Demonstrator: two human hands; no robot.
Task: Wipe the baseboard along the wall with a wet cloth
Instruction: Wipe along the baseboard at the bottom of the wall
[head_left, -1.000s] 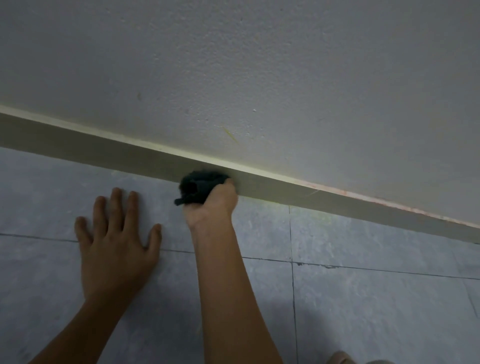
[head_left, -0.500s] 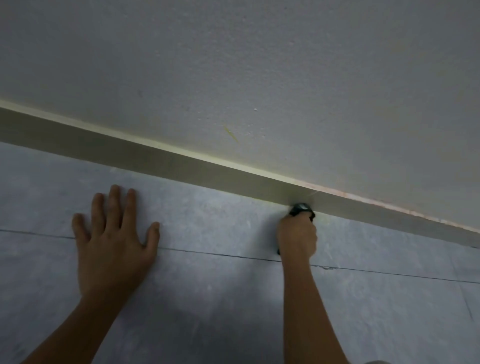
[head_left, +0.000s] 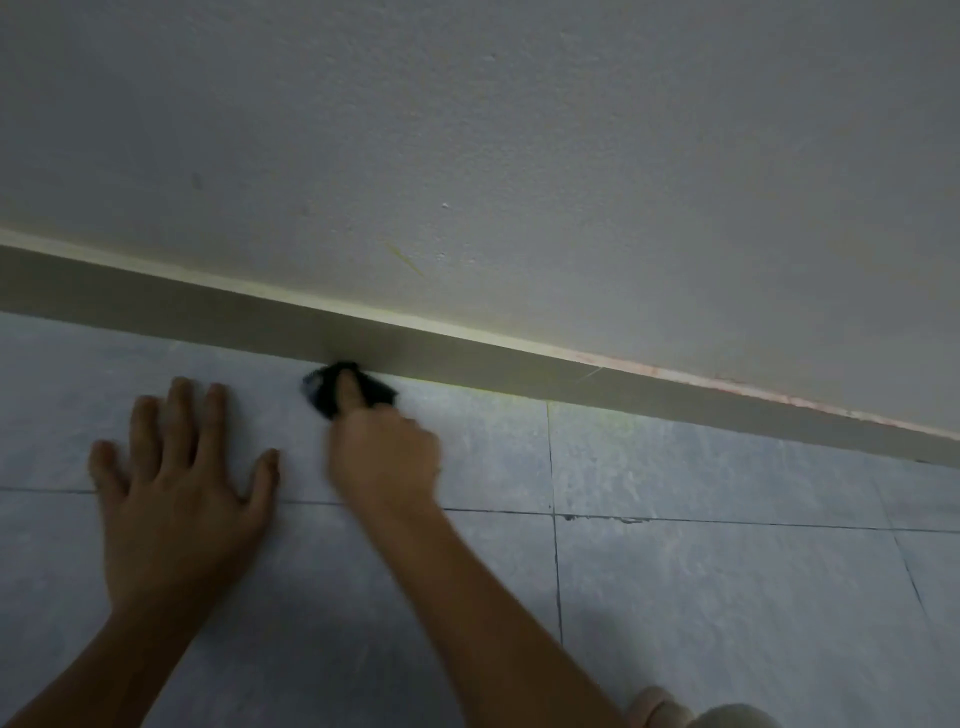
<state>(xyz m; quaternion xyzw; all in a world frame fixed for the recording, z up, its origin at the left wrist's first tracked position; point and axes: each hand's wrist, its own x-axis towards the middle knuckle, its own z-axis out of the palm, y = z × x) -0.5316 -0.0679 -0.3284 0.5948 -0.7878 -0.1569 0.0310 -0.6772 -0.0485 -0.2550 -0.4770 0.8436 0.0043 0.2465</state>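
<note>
R hand (head_left: 385, 453) was closed around a dark cloth (head_left: 347, 391), blurred, pressing it at the bottom edge of the baseboard (head_left: 218, 317) where it met the floor (head_left: 701, 571). L hand (head_left: 179, 493) lay flat on the tiles w/ fingers spread, holding nothing, just beside the R hand. Wall (head_left: 467, 130) above was pale, w/ a faint yellowish mark.

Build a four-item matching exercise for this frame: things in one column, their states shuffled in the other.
Things:
1. left hand
2. right hand
3. dark cloth
4. baseboard

States:
A. bunched at the foot of the baseboard
B. gripping the cloth, motion-blurred
C. runs between wall and floor tiles
D. flat on the floor, fingers spread

Pairs: 1-D, 2-B, 3-A, 4-C
</note>
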